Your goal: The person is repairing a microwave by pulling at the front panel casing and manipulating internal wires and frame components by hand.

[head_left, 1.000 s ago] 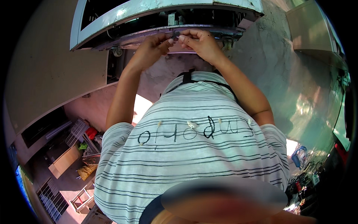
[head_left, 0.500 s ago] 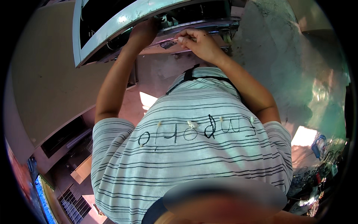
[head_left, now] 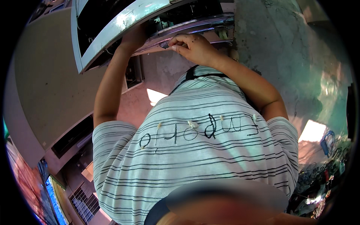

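Note:
A large metal housing (head_left: 123,21) with a pale, worn frame and a dark hollow inside stands at the top of the view. My left hand (head_left: 134,39) reaches into its opening, and shadow and the frame hide its fingers. To the right, my right hand (head_left: 195,48) is beside the housing's lower metal rail (head_left: 202,25). Its fingers are curled with thumb and forefinger close together; whatever they hold, if anything, is too small to make out. Dark inner parts of the housing show only dimly between the frame and the rail.
A big beige panel (head_left: 48,82) fills the left side. Concrete floor (head_left: 273,56) with sunlit patches lies to the right. A blue cable bundle (head_left: 327,143) and a heap of mixed scrap (head_left: 315,187) sit at the lower right. A dark grille (head_left: 83,202) is at the lower left.
My left hand has gone deeper into the shadowed opening, slightly left and down. My right hand has dropped a little and moved left, its fingers more curled. The whole view has shifted slightly.

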Available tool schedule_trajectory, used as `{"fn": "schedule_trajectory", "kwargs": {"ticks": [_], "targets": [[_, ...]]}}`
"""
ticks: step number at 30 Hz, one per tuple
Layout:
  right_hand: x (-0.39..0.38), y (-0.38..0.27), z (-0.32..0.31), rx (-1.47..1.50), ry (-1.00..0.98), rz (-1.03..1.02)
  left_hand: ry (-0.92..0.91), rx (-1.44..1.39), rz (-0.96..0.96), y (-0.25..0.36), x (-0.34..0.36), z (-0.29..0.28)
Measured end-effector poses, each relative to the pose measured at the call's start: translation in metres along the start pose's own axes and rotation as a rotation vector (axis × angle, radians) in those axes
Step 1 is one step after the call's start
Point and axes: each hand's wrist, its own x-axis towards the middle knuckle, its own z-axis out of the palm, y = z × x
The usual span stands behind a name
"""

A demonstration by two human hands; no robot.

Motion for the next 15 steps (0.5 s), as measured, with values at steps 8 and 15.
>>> {"fn": "schedule_trajectory", "kwargs": {"ticks": [8, 15], "targets": [[-0.003, 0.002, 0.008, -0.012, -0.041, 0.019, 0.023, -0.163, -0.017, -0.051, 0.0, 0.036], [-0.008, -0.004, 0.005, -0.002, -0.081, 0.025, 0.016, -0.087, 0.027, -0.082, 0.016, 0.055]]}}
